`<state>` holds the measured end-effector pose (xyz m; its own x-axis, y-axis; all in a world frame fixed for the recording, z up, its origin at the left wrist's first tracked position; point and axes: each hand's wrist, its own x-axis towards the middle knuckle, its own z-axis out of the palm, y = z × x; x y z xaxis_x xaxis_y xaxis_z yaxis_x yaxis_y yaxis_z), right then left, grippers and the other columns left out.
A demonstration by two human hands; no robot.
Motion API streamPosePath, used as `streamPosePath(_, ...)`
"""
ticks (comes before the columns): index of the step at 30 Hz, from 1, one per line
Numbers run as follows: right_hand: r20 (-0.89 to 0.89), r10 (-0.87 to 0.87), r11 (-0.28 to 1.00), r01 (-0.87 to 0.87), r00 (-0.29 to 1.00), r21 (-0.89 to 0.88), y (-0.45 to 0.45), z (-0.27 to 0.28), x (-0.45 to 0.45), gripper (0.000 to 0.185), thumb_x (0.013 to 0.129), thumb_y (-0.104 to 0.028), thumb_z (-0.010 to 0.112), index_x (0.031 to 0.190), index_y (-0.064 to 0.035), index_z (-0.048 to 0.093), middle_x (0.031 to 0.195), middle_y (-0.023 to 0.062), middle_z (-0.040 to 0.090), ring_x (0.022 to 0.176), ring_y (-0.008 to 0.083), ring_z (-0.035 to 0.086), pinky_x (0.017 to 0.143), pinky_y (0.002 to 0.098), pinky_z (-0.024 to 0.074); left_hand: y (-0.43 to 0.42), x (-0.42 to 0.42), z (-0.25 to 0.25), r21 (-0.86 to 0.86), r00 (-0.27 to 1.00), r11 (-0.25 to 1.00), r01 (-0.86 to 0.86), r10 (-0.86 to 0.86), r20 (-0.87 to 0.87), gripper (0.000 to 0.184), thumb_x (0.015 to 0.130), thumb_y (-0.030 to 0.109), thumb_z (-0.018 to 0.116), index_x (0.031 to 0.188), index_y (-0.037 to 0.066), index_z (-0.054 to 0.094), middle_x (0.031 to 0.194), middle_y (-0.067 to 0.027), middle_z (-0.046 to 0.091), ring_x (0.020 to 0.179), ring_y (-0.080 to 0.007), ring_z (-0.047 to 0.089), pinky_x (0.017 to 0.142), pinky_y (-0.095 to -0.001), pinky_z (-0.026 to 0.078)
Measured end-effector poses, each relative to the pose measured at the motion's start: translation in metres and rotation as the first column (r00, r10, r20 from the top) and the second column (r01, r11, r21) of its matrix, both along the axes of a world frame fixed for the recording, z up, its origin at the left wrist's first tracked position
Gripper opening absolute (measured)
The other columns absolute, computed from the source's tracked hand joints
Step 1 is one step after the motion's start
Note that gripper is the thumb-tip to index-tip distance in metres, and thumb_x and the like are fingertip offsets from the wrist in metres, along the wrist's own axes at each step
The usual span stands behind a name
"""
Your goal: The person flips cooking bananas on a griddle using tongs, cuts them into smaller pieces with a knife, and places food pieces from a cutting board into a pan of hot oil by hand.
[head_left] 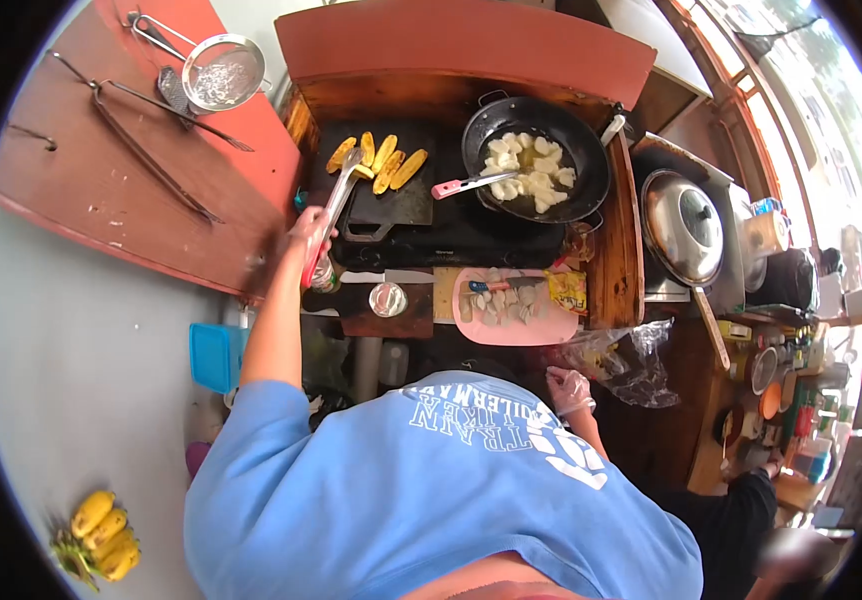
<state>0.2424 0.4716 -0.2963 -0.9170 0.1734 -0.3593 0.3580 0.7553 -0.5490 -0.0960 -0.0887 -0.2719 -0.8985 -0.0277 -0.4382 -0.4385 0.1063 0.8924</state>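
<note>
Left hand [313,232]: left of centre, upper half of the frame; fingers clamped on the handle of metal tongs [337,194].

Yellow slices [388,172], banana by the look of them: 6, upper left of centre, on a dark griddle [414,208]; 1 lies at the tongs' tips, gripped or merely touched, I cannot tell.

Right hand [570,390]: clear-gloved, right of centre, near a plastic bag [643,365]; fingers curled, but whether they hold anything I cannot tell.

Black wok [589,150]: top, right of centre; pale pieces [541,165] inside, 1 pink-handled utensil [454,187] across the rim.

Bananas [109,535]: 1 bunch, lower left.

Step in hand, as I judge it: turning or shifting slices on the griddle. Next move seems to call for a light pinch, a controlled roll, and clearance from neighbouring slices.
</note>
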Motion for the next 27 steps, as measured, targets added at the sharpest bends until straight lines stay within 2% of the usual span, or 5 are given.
streamPosePath(6, 0.01, -0.013, 0.999, 0.013, 1.0, 0.052, -0.01, -0.007, 0.034, 0.03, 0.085, -0.023, 0.068, 0.111, -0.0098, 0.076, 0.091, 0.0185, 0.073, 0.087, 0.0345, 0.071, 0.083, 0.0442, 0.0554, 0.02, -0.042, 0.014, -0.13, 1.0, 0.991, -0.021, 0.02, -0.009, 0.022, 0.103, 0.027, 0.056, 0.114, 0.009, 0.054, 0.076, -0.0096, 0.062, 0.05, -0.019, 0.055, 0.041, -0.0346, 0.045)
streamPosePath(9, 0.028, -0.069, 0.997, 0.068, 0.997, 0.038, -0.016, -0.004, 0.042, 0.029, 0.085, -0.024, 0.068, 0.11, -0.0092, 0.076, 0.09, 0.0172, 0.074, 0.088, 0.0336, 0.071, 0.082, 0.0442, 0.0553, 0.047, -0.001, 0.101, -0.84, 0.915, 0.535, -0.092, -0.288, -0.284, 0.016, 0.099, 0.015, 0.053, 0.108, 0.004, 0.06, 0.092, -0.0181, 0.069, 0.087, -0.039, 0.067, 0.077, -0.0453, 0.055)
streamPosePath(17, 0.036, -0.024, 0.998, 0.022, 0.999, 0.06, -0.018, -0.014, 0.029, 0.028, 0.087, -0.024, 0.068, 0.109, -0.009, 0.075, 0.093, 0.0171, 0.073, 0.092, 0.0345, 0.07, 0.084, 0.0443, 0.0546, 0.046, 0.023, 0.107, -0.986, 0.779, -0.046, -0.158, -0.62, -0.096, 0.025, 0.097, 0.021, 0.056, 0.119, 0.017, 0.067, 0.096, -0.0129, 0.065, 0.092, -0.0316, 0.068, 0.076, -0.046, 0.054)
streamPosePath(25, 0.041, 0.035, 0.996, -0.038, 0.999, 0.078, -0.013, -0.029, 0.016, 0.029, 0.087, -0.026, 0.068, 0.111, -0.0096, 0.075, 0.102, 0.0194, 0.072, 0.098, 0.0362, 0.069, 0.088, 0.0453, 0.0542, 0.011, 0.042, 0.111, -0.849, 0.911, 0.503, -0.163, -0.253, -0.325, 0.045, 0.089, 0.027, 0.072, 0.127, 0.004, 0.061, 0.111, -0.0239, 0.069, 0.104, -0.0407, 0.066, 0.088, -0.0472, 0.052)
streamPosePath(27, 0.048, 0.041, 0.994, -0.045, 0.998, 0.096, -0.016, -0.027, 0.016, 0.03, 0.088, -0.026, 0.068, 0.112, -0.0102, 0.075, 0.104, 0.0199, 0.072, 0.099, 0.0367, 0.069, 0.088, 0.0455, 0.0542, -0.037, 0.022, 0.05, -0.801, 0.949, 0.584, -0.127, -0.163, -0.269, 0.037, 0.092, 0.029, 0.071, 0.114, 0.0, 0.064, 0.096, -0.0196, 0.069, 0.079, -0.0324, 0.065, 0.068, -0.0427, 0.051)
